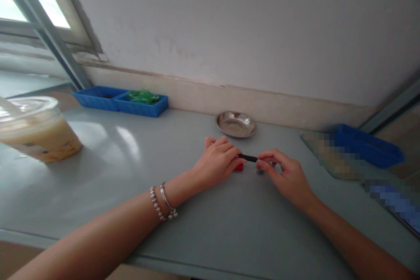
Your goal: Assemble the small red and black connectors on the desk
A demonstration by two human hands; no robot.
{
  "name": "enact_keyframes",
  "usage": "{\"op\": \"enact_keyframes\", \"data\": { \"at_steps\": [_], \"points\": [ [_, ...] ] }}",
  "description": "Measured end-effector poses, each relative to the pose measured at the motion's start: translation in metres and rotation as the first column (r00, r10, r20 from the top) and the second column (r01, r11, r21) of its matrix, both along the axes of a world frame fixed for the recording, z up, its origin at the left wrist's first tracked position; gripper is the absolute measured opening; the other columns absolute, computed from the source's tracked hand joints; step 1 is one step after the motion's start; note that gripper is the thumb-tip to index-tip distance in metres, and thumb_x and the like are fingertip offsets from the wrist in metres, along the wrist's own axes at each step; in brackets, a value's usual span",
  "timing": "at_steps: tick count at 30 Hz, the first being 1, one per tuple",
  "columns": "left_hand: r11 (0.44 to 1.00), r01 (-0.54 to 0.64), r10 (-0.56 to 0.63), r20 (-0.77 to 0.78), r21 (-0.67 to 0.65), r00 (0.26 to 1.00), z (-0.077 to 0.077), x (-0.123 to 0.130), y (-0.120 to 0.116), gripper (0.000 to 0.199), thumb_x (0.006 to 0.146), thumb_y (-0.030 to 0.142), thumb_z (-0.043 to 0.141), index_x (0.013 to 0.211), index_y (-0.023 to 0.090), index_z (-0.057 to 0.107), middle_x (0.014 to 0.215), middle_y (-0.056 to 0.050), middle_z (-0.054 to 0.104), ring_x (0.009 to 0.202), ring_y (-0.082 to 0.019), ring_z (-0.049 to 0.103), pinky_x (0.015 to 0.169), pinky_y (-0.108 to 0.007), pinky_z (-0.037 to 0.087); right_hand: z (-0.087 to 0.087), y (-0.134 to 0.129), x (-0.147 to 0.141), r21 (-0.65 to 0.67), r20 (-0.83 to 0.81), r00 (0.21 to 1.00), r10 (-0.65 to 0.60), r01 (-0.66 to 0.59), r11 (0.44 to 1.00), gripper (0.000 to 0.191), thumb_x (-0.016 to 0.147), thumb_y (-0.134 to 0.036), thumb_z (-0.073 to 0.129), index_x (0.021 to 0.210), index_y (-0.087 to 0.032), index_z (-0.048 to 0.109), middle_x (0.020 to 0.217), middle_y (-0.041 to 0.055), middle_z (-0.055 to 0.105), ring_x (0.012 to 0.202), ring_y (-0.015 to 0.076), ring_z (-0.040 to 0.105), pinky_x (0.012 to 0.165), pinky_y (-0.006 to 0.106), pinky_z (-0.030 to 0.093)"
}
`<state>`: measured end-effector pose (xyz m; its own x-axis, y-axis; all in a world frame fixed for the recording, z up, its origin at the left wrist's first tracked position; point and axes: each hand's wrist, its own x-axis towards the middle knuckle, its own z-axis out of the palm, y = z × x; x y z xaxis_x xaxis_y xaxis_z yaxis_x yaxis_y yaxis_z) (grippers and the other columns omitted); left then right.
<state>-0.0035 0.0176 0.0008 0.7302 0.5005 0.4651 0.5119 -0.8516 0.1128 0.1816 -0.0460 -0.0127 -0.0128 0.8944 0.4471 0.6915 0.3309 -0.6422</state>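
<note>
My left hand [221,157] is closed around one end of a slim black rod-shaped piece [248,158]. At its other end, the fingertips of my right hand [284,168] pinch it. The rod lies nearly level between the two hands, above the table. Just below my left fingers shows a small red piece [239,167], partly covered by the hand. A small greyish piece [260,171] sits under my right fingertips; I cannot tell whether it is held or lies on the table. Beyond my hands stands a shallow round metal dish [236,132].
A two-part blue tray [141,108] with green pieces stands at the wall. On the left is a plastic drink cup [42,133]. Another blue tray [367,146], a blurred flat sheet [328,162] and a dark-edged flat device [393,203] lie on the right of the grey table [183,232].
</note>
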Motion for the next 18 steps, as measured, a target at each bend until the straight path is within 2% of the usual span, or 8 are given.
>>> {"op": "enact_keyframes", "data": {
  "at_steps": [4, 8, 13, 18],
  "points": [
    [0.999, -0.035, 0.035, 0.008, 0.006, 0.999, -0.001, 0.000, 0.001, 0.024, 0.087, 0.034, 0.043, 0.083, 0.017, 0.059, 0.076, -0.002, 0.060, 0.078, -0.017, 0.045, 0.067, -0.032, 0.022, -0.001, -0.001, 0.001, 0.075, 0.022, 0.998, -0.053, 0.051, 0.996, 0.010, 0.078, -0.028, 0.051, 0.080, -0.020, 0.057, 0.072, 0.0019, 0.063, 0.065, 0.0152, 0.058, 0.062, 0.028, 0.045],
    [0.989, -0.150, 0.149, 0.059, 0.005, 0.987, -0.005, 0.000, 0.007, 0.023, 0.086, 0.034, 0.045, 0.080, 0.017, 0.060, 0.077, -0.003, 0.061, 0.077, -0.018, 0.045, 0.068, -0.033, 0.022, 0.000, -0.001, 0.003, 0.164, 0.062, 0.992, -0.109, 0.097, 0.982, 0.006, 0.077, -0.025, 0.052, 0.077, -0.021, 0.057, 0.071, 0.0015, 0.061, 0.065, 0.0148, 0.056, 0.059, 0.026, 0.044],
    [0.948, -0.316, 0.317, 0.018, -0.046, 0.948, -0.014, -0.004, 0.020, 0.023, 0.085, 0.034, 0.045, 0.081, 0.019, 0.062, 0.082, -0.005, 0.060, 0.083, -0.021, 0.046, 0.069, -0.035, 0.024, 0.000, -0.002, 0.002, 0.166, 0.143, 0.989, -0.042, 0.018, 0.986, 0.006, 0.076, -0.019, 0.051, 0.078, -0.019, 0.057, 0.069, 0.0019, 0.058, 0.065, 0.0146, 0.052, 0.061, 0.027, 0.042],
    [0.909, -0.394, 0.400, 0.022, -0.139, 0.916, -0.021, -0.007, 0.028, 0.022, 0.083, 0.035, 0.048, 0.085, 0.020, 0.063, 0.085, -0.006, 0.057, 0.088, -0.023, 0.047, 0.072, -0.037, 0.027, 0.002, -0.005, -0.002, 0.163, 0.238, 0.971, 0.021, -0.062, 0.985, 0.011, 0.077, -0.014, 0.048, 0.079, -0.020, 0.057, 0.067, 0.0014, 0.057, 0.067, 0.0157, 0.052, 0.063, 0.028, 0.042]
  ]
}}
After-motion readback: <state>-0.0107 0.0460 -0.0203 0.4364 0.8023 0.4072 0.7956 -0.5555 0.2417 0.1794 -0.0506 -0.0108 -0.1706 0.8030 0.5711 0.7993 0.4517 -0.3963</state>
